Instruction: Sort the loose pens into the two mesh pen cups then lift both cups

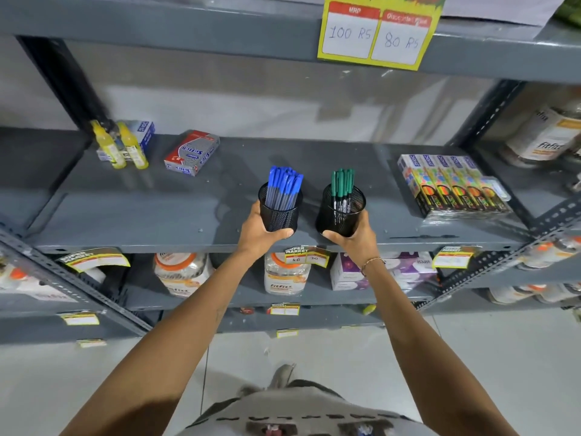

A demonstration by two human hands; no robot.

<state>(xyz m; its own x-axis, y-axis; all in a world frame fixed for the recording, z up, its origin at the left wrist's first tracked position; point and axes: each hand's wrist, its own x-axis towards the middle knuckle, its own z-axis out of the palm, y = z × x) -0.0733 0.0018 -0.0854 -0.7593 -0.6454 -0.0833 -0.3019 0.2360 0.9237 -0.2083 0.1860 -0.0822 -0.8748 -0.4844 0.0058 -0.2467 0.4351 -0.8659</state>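
Two black mesh pen cups sit over the front of the grey shelf (pixel 132 212). The left cup (pixel 280 217) holds several blue pens (pixel 284 187). The right cup (pixel 341 215) holds several green pens (pixel 342 187) and tilts slightly. My left hand (pixel 257 232) wraps around the left cup from its left and underside. My right hand (pixel 355 236) grips the right cup from below and its right side. Whether the cups touch the shelf or hang just above it, I cannot tell. No loose pens lie on the shelf.
Two yellow bottles (pixel 121 147) and a red-and-grey box (pixel 191 152) stand at the back left. A row of colourful boxes (pixel 452 184) lies at the right. A yellow price sign (pixel 377 33) hangs from the shelf above. Jars (pixel 284 273) fill the shelf below.
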